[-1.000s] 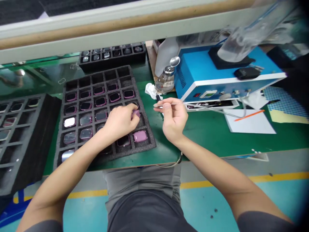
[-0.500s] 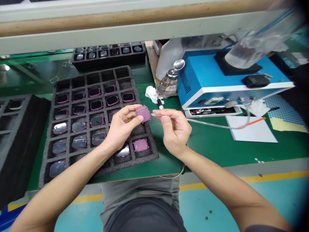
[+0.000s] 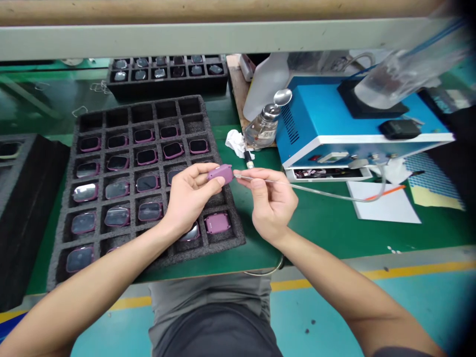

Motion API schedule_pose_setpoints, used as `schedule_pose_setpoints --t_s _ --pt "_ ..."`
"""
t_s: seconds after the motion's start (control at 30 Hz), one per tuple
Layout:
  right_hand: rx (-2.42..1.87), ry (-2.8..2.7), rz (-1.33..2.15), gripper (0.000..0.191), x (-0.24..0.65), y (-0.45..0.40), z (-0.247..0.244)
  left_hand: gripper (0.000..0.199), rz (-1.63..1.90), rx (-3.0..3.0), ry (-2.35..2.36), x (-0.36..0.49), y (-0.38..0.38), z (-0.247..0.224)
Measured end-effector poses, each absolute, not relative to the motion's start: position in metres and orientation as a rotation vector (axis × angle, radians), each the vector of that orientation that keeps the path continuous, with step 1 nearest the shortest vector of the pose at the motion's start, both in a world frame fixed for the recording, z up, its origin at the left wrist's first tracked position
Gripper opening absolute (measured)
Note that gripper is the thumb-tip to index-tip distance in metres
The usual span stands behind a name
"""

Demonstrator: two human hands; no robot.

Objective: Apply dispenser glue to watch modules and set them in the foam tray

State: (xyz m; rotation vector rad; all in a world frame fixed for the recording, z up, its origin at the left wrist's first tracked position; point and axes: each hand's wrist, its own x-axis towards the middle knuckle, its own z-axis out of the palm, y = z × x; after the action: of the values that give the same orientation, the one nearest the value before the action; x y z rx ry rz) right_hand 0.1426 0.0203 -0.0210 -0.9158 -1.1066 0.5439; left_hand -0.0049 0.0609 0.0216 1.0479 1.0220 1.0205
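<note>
A purple watch case [image 3: 219, 173] is pinched between the thumb and fingers of my left hand [image 3: 191, 196], above the right part of a dark foam tray [image 3: 238, 230]. My right hand [image 3: 273, 203] grips the end of a thin clear tube [image 3: 316, 192], whose pale tip is close to the case's right edge; whether they touch I cannot tell. Several purple-framed watch pieces sit in the tray's compartments, most with dark screens up. One purple piece [image 3: 217, 223] lies back side up in the front right compartment.
A blue machine [image 3: 327, 116] with an open drawer stands at the right, beside a glass bottle [image 3: 263, 130] and crumpled tissue [image 3: 235, 143]. White paper [image 3: 386, 208] lies farther right. Other foam trays stand at the left [image 3: 37, 183] and back [image 3: 167, 89].
The purple case has tilted in my left hand, showing a narrower face. My right hand still holds the tube near it. The whole view has shifted slightly.
</note>
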Motion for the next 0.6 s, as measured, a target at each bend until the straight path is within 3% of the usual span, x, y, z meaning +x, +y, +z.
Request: schedule_pose_setpoints --t_s 0.6 --pt "-0.927 -1.097 0.547 0.01 0.1438 0.0205 -0.0218 0.037 1.059 1.106 0.97 -0.0039 0.0575 0.0207"
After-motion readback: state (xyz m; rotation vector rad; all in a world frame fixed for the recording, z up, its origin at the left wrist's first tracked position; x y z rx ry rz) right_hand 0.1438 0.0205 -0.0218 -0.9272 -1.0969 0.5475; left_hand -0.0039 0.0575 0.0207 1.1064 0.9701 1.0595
